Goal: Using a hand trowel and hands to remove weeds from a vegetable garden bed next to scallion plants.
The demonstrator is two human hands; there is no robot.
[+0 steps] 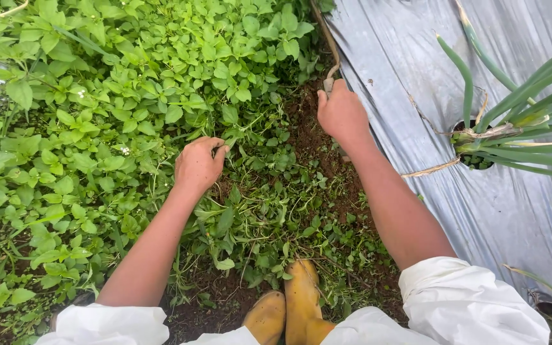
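Left hand [198,165] closed around a bunch of green weeds [129,96] low in the dense patch, right hand [342,115] gripped tight on a curved tool handle [331,61] at the edge of grey plastic mulch sheet [416,76], yellow boots [289,306] below on bare soil [317,144].

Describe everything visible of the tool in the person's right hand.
Only part of the tool shows. A thin, curved, brownish shaft, wood or rusted metal by its look, runs from the top edge down to the right hand, which is closed around its lower end. A short pale stub sticks out just above the fist. It lies along the border between the weeds and the grey plastic sheet. Any blade or tip is hidden by the hand and leaves.
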